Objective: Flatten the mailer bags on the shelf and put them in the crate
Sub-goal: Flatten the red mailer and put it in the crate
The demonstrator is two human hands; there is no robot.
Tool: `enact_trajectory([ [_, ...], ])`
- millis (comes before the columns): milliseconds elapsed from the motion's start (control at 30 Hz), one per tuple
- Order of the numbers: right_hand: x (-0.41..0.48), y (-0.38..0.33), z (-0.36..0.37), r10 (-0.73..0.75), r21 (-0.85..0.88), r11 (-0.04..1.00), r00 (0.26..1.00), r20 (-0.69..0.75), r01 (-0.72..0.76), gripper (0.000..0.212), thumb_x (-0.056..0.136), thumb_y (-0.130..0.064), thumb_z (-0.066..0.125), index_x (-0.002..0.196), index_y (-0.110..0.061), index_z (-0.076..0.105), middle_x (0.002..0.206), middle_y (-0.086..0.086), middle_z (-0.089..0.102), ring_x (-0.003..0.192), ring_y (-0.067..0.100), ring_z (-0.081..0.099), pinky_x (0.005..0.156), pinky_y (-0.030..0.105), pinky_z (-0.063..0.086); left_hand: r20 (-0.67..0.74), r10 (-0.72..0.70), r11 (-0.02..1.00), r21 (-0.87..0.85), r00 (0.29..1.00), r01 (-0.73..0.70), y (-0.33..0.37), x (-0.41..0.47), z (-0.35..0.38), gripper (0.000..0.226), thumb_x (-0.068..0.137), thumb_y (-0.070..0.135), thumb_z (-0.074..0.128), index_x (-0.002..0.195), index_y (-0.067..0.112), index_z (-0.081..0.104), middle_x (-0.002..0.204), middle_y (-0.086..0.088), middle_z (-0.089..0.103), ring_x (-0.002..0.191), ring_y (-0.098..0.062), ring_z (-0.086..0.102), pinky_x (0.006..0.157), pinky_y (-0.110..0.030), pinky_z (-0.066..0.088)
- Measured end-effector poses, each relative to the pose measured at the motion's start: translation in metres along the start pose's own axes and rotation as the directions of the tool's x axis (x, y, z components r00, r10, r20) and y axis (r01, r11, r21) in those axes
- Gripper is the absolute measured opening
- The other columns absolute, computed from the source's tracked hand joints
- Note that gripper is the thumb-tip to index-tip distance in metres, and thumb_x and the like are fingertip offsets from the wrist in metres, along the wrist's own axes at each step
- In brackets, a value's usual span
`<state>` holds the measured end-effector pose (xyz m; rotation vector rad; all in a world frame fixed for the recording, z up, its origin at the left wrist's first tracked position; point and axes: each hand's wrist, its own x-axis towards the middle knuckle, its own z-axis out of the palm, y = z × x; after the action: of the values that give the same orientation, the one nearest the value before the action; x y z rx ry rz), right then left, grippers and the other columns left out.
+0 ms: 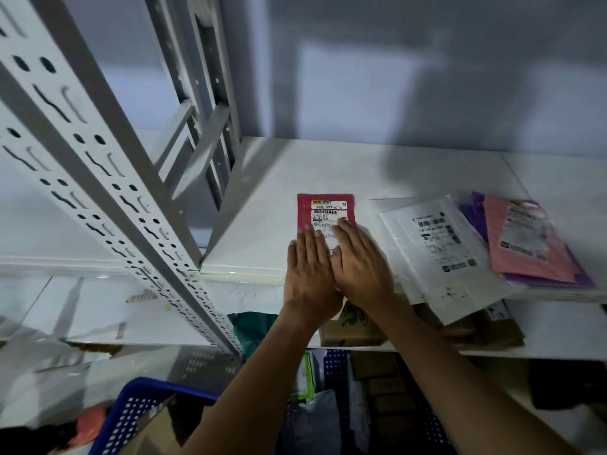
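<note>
At the left of the frame a perforated grey upright (98,152) rises from the white shelf (262,198), with the blue crate (131,412) below it in the lower left. At centre, the left hand (308,274) and right hand (361,267) lie side by side, fingers straight, pressing flat on the lower half of the red mailer bag (325,208). Right of them lies a white mailer bag (440,244), then a pink mailer bag (522,238) on top of a purple mailer bag (473,211).
</note>
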<state>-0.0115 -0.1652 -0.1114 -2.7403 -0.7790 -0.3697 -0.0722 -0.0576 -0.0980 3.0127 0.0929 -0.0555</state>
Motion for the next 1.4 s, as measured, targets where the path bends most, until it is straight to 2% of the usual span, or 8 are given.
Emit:
enact_trajectory([
  [167, -0.016, 0.003, 0.004, -0.182, -0.125, 0.978, 0.974, -0.134, 0.166, 0.042, 0.103, -0.024, 0.047, 0.128, 0.005, 0.064, 0.134, 0.023, 0.063, 0.128, 0.036, 0.059, 0.111, 0.048, 0.046, 0.018, -0.02, 1.0, -0.004, 1.0, 0.02, 0.0, 0.0, -0.001, 0.09, 0.092, 0.022, 0.045, 0.155, -0.003, -0.014, 0.162, -0.028, -0.019, 0.152, -0.039, -0.017, 0.126, -0.051, -0.001],
  [367, -0.019, 0.014, 0.007, -0.151, -0.081, 0.984, 0.986, 0.077, 0.157, 0.058, 0.11, -0.037, 0.019, 0.151, -0.003, 0.042, 0.159, 0.015, 0.039, 0.15, 0.028, 0.032, 0.124, 0.046, 0.027, -0.001, -0.023, 1.0, -0.004, 1.0, 0.023, 0.0, 0.0, 0.002, 0.071, 0.102, 0.018, 0.028, 0.156, 0.001, -0.014, 0.163, -0.023, -0.021, 0.152, -0.036, -0.019, 0.125, -0.048, -0.008],
  [533, -0.031, 0.015, -0.005, -0.152, -0.017, 0.988, 0.98, 0.129, 0.156, 0.068, 0.108, -0.047, 0.007, 0.158, -0.007, 0.03, 0.166, 0.012, 0.025, 0.155, 0.025, 0.019, 0.126, 0.047, 0.02, 0.021, -0.016, 1.0, -0.005, 1.0, 0.017, 0.0, -0.011, 0.003, 0.093, 0.094, 0.02, 0.047, 0.155, 0.014, -0.023, 0.162, -0.014, -0.029, 0.149, -0.03, -0.028, 0.125, -0.047, -0.007],
  [833, -0.047, 0.025, -0.027, -0.2, -0.02, 0.974, 0.904, 0.377, 0.224, 0.1, 0.087, -0.074, 0.033, 0.161, -0.02, -0.007, 0.167, 0.003, -0.02, 0.155, 0.02, -0.018, 0.126, 0.042, -0.006, -0.187, -0.145, 0.953, -0.289, 0.972, 0.086, 0.006, -0.057, 0.01, 0.083, 0.098, 0.025, 0.051, 0.161, 0.016, -0.003, 0.168, -0.013, -0.007, 0.155, -0.027, -0.011, 0.127, -0.044, 0.003],
  [1033, -0.063, 0.038, -0.033, -0.279, 0.045, 0.958, 0.888, 0.367, 0.283, 0.073, 0.099, -0.051, 0.01, 0.163, -0.017, 0.002, 0.17, 0.008, -0.007, 0.157, 0.026, -0.006, 0.127, 0.052, 0.01, -0.148, -0.459, 0.747, -0.598, 0.876, 0.29, 0.022, -0.096, -0.006, 0.07, 0.095, 0.01, 0.053, 0.157, 0.006, 0.02, 0.158, -0.016, 0.037, 0.144, -0.031, 0.039, 0.116, -0.042, 0.034],
  [1133, -0.069, 0.036, -0.045, -0.282, 0.127, 0.959, 0.892, 0.354, 0.253, 0.065, 0.107, -0.038, 0.027, 0.162, -0.017, 0.001, 0.17, 0.006, -0.005, 0.157, 0.021, -0.005, 0.128, 0.043, 0.002, 0.041, -0.618, 0.442, -0.808, 0.785, 0.39, 0.024, -0.101, -0.018, 0.049, 0.101, 0.011, 0.046, 0.149, 0.012, 0.036, 0.141, -0.011, 0.06, 0.121, -0.028, 0.062, 0.106, -0.044, 0.048],
  [1267, -0.099, 0.032, -0.049, -0.314, 0.289, 0.919, 0.942, 0.121, 0.269, 0.065, 0.102, -0.019, 0.053, 0.16, -0.01, 0.023, 0.166, 0.01, 0.024, 0.153, 0.024, 0.022, 0.124, 0.047, 0.021, 0.311, -0.585, -0.091, -0.943, 0.749, 0.32, 0.036, -0.117, -0.035, 0.044, 0.107, 0.043, 0.039, 0.122, 0.009, 0.061, 0.112, -0.009, 0.074, 0.098, -0.019, 0.072, 0.095, -0.038, 0.055],
  [1400, -0.131, 0.024, -0.048, -0.38, 0.241, 0.898, 0.925, 0.003, 0.368, 0.072, 0.091, -0.008, 0.067, 0.156, -0.013, 0.035, 0.162, 0.011, 0.034, 0.15, 0.028, 0.031, 0.118, 0.047, 0.024, 0.343, -0.514, -0.029, -0.923, 0.787, 0.383, 0.041, -0.138, -0.039, 0.034, 0.103, 0.045, 0.05, 0.103, 0.015, 0.067, 0.092, -0.004, 0.075, 0.079, -0.013, 0.071, 0.063, -0.022, 0.054],
])
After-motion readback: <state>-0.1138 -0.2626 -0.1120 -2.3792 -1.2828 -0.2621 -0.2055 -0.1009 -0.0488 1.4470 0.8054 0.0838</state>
